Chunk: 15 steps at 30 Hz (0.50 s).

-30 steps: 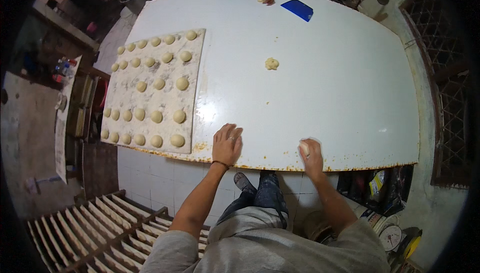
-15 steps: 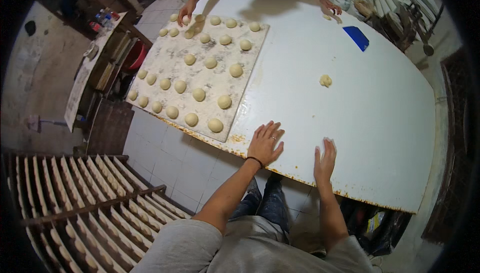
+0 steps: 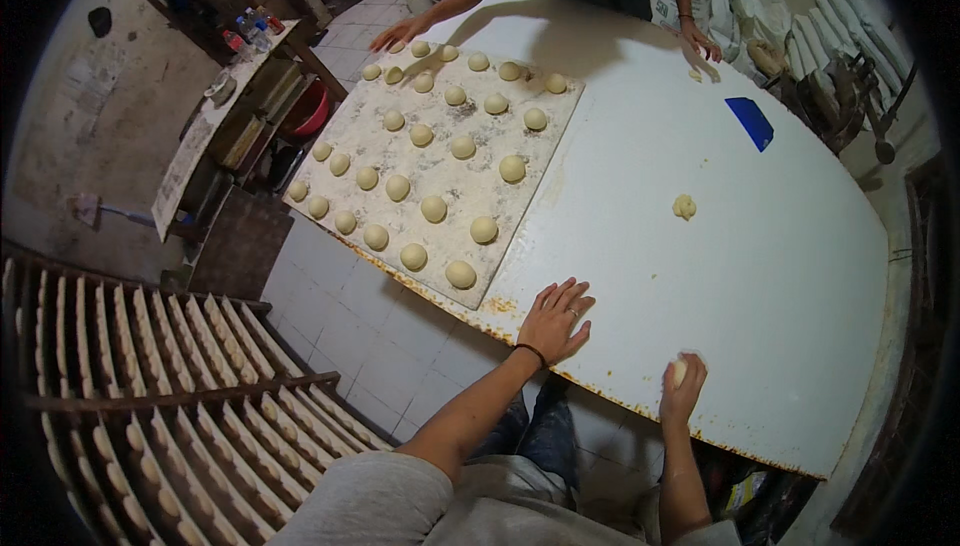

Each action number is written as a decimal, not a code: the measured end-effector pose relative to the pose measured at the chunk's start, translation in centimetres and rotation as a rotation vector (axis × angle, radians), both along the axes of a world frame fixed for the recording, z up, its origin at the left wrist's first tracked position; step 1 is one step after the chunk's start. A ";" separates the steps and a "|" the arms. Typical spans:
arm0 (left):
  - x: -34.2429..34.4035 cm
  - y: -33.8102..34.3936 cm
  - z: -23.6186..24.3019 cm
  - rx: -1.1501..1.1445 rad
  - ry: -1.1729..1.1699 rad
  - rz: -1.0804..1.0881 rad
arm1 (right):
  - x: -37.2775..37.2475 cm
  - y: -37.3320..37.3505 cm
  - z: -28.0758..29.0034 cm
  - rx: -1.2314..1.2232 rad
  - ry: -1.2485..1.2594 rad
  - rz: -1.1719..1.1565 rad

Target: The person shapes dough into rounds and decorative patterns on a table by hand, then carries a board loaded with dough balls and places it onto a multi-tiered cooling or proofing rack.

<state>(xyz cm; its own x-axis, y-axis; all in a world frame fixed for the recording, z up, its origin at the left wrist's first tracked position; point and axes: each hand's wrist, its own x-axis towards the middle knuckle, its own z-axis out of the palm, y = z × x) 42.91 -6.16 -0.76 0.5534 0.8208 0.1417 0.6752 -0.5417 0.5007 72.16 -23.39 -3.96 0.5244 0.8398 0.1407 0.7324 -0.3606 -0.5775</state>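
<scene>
My left hand [image 3: 556, 322] lies flat on the white tabletop near its front edge, fingers stretched out and nothing in them. To its right, my right hand [image 3: 684, 391] curls round a small piece of dough [image 3: 680, 373] against the table. The fingers cover part of that piece. Left of my hands, a floured board [image 3: 440, 151] carries rows of round, pale dough balls, among them a large one [image 3: 461, 274] at the corner nearest my left hand. A rough lump of dough [image 3: 684, 207] sits alone on the table beyond my right hand.
Across the table [image 3: 800, 346], a co-worker's hand [image 3: 392, 34] reaches to the board's far corner; the other hand [image 3: 704, 44] is by a dough scrap. A blue scraper [image 3: 750, 124] lies at the far right. A rack of dough-filled trays [image 3: 180, 386] stands at lower left.
My right hand has moved nearer the front edge and closed round a piece of dough. The co-worker's hand at the board has let go of a dough ball. The whole view has shifted.
</scene>
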 end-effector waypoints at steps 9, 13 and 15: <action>-0.2 0.4 0.5 -0.024 0.024 0.034 | -0.3 0.6 0.9 0.043 0.103 0.146; 0.8 0.2 0.3 0.007 0.007 0.022 | -1.4 7.0 2.4 0.077 -0.044 0.089; 0.5 0.4 0.0 0.012 0.033 0.020 | -2.6 3.3 0.6 0.031 0.026 0.224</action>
<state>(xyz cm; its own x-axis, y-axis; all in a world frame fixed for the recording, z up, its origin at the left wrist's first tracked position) 43.40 -5.75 -0.80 0.5418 0.8298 0.1335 0.7020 -0.5341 0.4711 69.59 -20.06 -3.33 0.3287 0.9313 0.1572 0.7772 -0.1722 -0.6052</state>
